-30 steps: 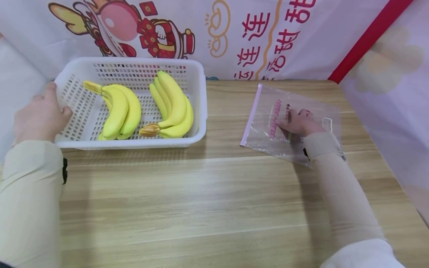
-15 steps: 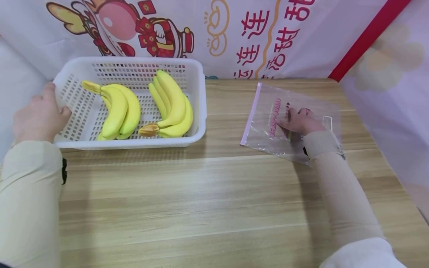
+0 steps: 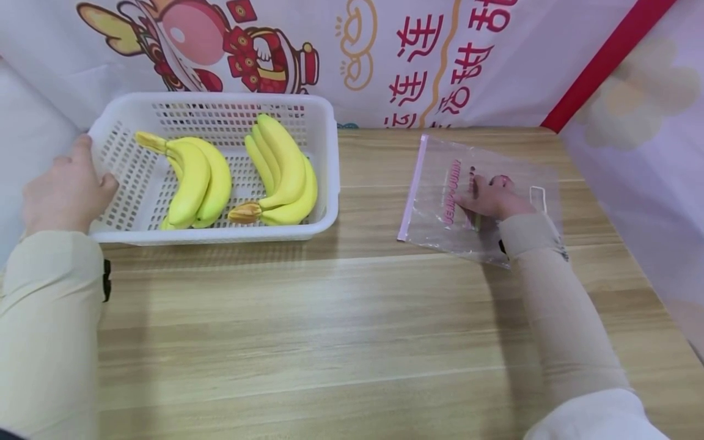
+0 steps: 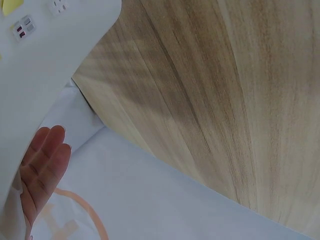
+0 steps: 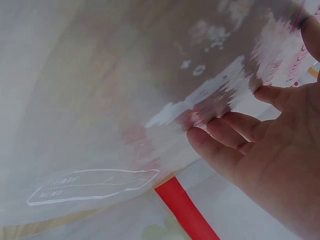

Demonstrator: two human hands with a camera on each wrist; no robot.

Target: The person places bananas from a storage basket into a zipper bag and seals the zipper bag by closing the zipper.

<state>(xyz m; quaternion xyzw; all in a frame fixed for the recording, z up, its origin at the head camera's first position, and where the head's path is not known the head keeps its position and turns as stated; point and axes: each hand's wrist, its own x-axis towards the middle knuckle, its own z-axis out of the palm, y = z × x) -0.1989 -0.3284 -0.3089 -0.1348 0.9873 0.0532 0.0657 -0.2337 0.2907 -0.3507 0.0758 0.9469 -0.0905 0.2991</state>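
My left hand [image 3: 66, 186] holds the left end of a white plastic basket [image 3: 220, 237], its thumb over the rim. In the left wrist view the fingers [image 4: 42, 165] lie along the basket's outer wall. Two bunches of bananas sit inside: the left bunch [image 3: 189, 180] with its stem up and left, the right bunch [image 3: 283, 171] with its stem toward the front. At the right, my right hand [image 3: 489, 198] rests its fingertips on a clear zip bag [image 3: 434, 214] lying flat. The right wrist view shows those fingers [image 5: 215, 150] slightly bent, touching the plastic film.
Wood-grain table [image 3: 330, 318] runs under everything. A white printed cloth [image 3: 308, 36] stands along the back, with a red strip [image 3: 605, 67] at the right corner and pale cloth [image 3: 649, 165] down the right side.
Both hands, the basket and the bananas stay almost where they were. The bag shows only a very slight shift beneath the right hand.
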